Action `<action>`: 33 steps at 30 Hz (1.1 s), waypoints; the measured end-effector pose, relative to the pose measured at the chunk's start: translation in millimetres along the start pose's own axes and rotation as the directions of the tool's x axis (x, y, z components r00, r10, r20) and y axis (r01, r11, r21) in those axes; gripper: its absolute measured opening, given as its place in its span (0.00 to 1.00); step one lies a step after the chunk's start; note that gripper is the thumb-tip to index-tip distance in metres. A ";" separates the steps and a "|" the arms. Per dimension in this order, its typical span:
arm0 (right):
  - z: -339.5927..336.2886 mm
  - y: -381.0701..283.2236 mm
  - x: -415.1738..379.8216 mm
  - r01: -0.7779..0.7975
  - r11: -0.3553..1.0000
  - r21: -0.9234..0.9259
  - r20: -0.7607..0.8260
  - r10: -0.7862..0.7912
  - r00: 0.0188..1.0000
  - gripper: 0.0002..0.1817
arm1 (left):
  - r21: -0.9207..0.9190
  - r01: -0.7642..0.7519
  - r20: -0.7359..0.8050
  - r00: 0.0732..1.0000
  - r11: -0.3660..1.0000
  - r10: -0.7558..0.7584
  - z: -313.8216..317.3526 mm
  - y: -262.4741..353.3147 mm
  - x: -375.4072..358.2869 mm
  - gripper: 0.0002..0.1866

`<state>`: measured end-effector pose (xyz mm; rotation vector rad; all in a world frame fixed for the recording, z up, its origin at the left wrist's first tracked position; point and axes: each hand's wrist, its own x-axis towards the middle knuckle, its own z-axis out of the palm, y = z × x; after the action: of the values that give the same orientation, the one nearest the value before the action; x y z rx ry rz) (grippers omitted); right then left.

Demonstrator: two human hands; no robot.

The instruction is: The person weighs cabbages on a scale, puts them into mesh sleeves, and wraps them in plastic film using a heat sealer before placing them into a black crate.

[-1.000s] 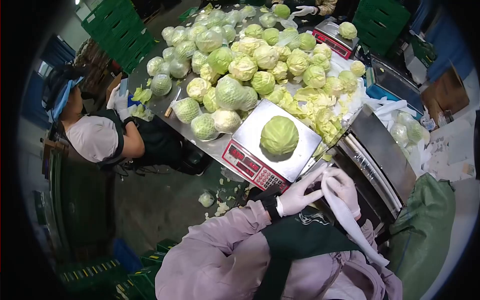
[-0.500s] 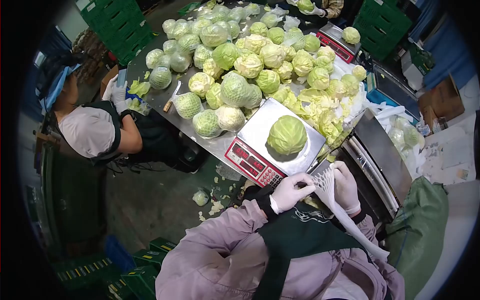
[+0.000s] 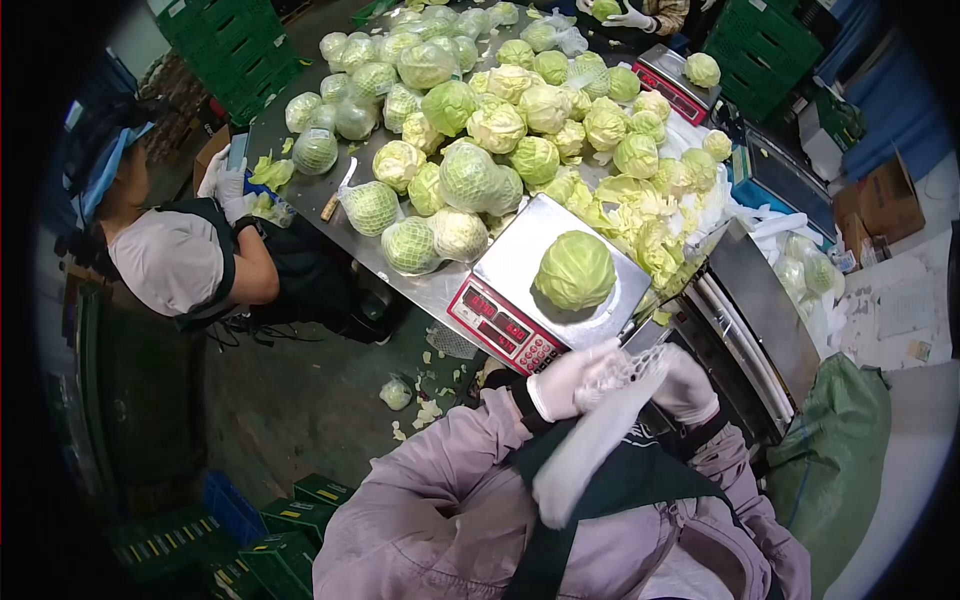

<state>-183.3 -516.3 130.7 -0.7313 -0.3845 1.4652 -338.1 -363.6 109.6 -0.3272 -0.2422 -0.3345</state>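
Note:
In front of my chest, both gloved hands are on a white mesh net sleeve (image 3: 592, 455). My left hand (image 3: 568, 384) is closed around one gathered end, with the mesh stretched over its fingers. My right hand (image 3: 688, 386) grips the same netting from the other side; its fingertips are partly hidden behind the mesh. The sleeve's long tail hangs down to the left over my apron. Just beyond my hands, a bare green cabbage (image 3: 575, 270) rests on the steel pan of a red digital scale (image 3: 502, 322), its display lit.
Many cabbages, some netted or bagged, cover the steel table (image 3: 345, 215). Loose leaves (image 3: 640, 225) lie beside the scale. A wrapping machine (image 3: 735, 335) and a green sack (image 3: 835, 465) stand at right. One co-worker (image 3: 190, 250) is at left; another's gloved hands hold a cabbage at the far side.
The net sleeve's tail has swung from hanging right to hanging left. My left hand has pushed into the mesh, spreading it over the fingers. The cabbage on the scale has not moved.

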 end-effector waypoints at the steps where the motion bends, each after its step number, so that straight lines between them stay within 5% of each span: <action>1: -7.2 -2.9 -1.4 0.030 0.996 0.082 -0.071 -0.024 0.997 0.26 | 0.269 0.016 -0.572 0.807 0.963 0.147 11.6 -15.5 3.1 0.17; 2: 6.1 -13.6 3.9 0.066 0.985 0.161 -0.145 -0.042 0.988 0.24 | 0.267 0.017 -0.573 0.806 0.963 0.145 7.2 -18.9 0.3 0.17; 4: 4.5 -19.7 2.8 0.085 0.979 0.187 -0.088 -0.070 0.994 0.22 | 0.558 0.185 -0.407 0.911 0.809 0.072 -13.4 -18.2 -7.6 0.19; 5: 7.7 -20.5 -2.8 0.073 0.997 0.009 -0.132 -0.071 0.989 0.22 | 0.998 0.008 -0.021 0.982 0.070 0.185 -11.9 -9.0 11.8 0.18; 6: 13.8 -22.5 -8.2 0.052 0.984 -0.169 -0.174 -0.081 0.981 0.21 | 0.652 0.041 -0.315 0.923 0.757 0.222 10.4 -16.5 2.0 0.18; 8: 39.7 -25.9 -6.8 -0.149 0.987 -0.062 -0.378 0.115 0.919 0.19 | 0.797 -0.101 -0.153 0.920 0.595 0.362 -1.4 -6.1 3.3 0.20; 10: 45.7 -24.8 -4.4 -0.222 0.961 -0.163 -0.310 0.164 0.937 0.19 | 0.776 -0.139 -0.182 0.885 0.616 0.429 -3.4 0.5 -4.5 0.21; 11: 41.9 -21.9 -2.0 -0.180 0.807 -0.562 -0.189 0.087 0.978 0.15 | 0.690 -0.193 -0.160 0.899 0.698 0.407 9.8 2.7 -4.6 0.22; 12: 36.2 -17.4 1.7 -0.071 0.515 -0.854 -0.042 0.067 0.997 0.12 | 0.591 -0.240 -0.136 0.911 0.770 0.389 17.9 4.1 -5.9 0.22; 13: 28.6 -11.8 5.8 0.088 0.140 -0.986 0.103 0.106 0.989 0.10 | 0.583 -0.218 -0.166 0.911 0.783 0.377 19.2 4.8 -7.9 0.21; 14: 19.7 -5.8 9.9 0.264 -0.247 -0.932 0.218 0.197 0.956 0.09 | 0.582 -0.218 -0.167 0.911 0.784 0.377 18.4 5.9 -10.9 0.21; 15: -3.3 3.1 8.6 -0.035 0.032 -0.999 -0.037 -0.059 0.998 0.09 | 0.765 -0.093 -0.163 0.930 0.638 0.331 15.5 7.3 -15.0 0.21; 16: -29.5 10.8 6.2 -0.257 0.366 -0.894 -0.352 -0.220 0.910 0.10 | 0.896 0.030 -0.172 0.943 0.443 0.284 11.3 8.1 -18.5 0.22; 18: -53.2 17.5 17.8 -0.117 0.460 -0.880 -0.369 -0.508 0.778 0.02 | 0.969 0.119 -0.218 0.822 0.214 0.526 -4.8 4.3 -23.6 0.18; 20: -65.9 14.9 31.1 -0.022 0.624 -0.781 -0.417 -0.495 0.762 0.05 | 0.886 0.418 -0.115 0.619 -0.201 0.777 -14.0 13.8 -28.9 0.16; 21: -69.4 14.4 39.2 0.025 0.659 -0.751 -0.416 -0.502 0.758 0.06 | 0.929 0.312 0.021 0.495 -0.200 0.869 -17.3 21.1 -23.4 0.13; 24: -89.9 18.7 67.8 0.148 0.638 -0.755 -0.322 -0.559 0.765 0.10 | 0.852 0.498 -0.005 0.315 -0.161 0.949 -17.5 45.6 -29.8 0.16; 26: -80.6 19.7 96.7 0.254 0.792 -0.555 -0.383 -0.515 0.767 0.12 | 0.819 0.516 0.233 0.096 -0.249 0.968 -23.0 82.6 -24.2 0.20; 28: -116.6 32.2 128.0 0.225 0.751 -0.620 -0.349 -0.521 0.779 0.15 | 0.787 0.584 0.221 0.036 -0.200 0.975 -29.5 115.0 -26.0 0.28; 30: -119.4 31.0 144.8 -0.244 0.553 -0.797 -0.480 -0.334 0.811 0.17 | 0.720 0.685 0.145 0.004 -0.109 0.989 -53.5 146.8 -25.9 0.26; 32: -141.6 59.1 156.6 -0.026 0.824 -0.566 -0.475 -0.301 0.827 0.20 | 0.979 0.198 -0.116 0.327 0.052 0.938 -199.4 229.7 -57.6 0.20; 33: -135.7 59.2 155.7 -0.131 0.934 -0.331 -0.581 -0.093 0.809 0.23 | 0.943 0.314 -0.040 0.428 -0.107 0.903 -189.8 225.5 -55.5 0.16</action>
<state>-124.6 -396.1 -37.4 -1.4448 -0.1548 1.1130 -274.5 -213.4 -142.1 1.3778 0.6831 0.4749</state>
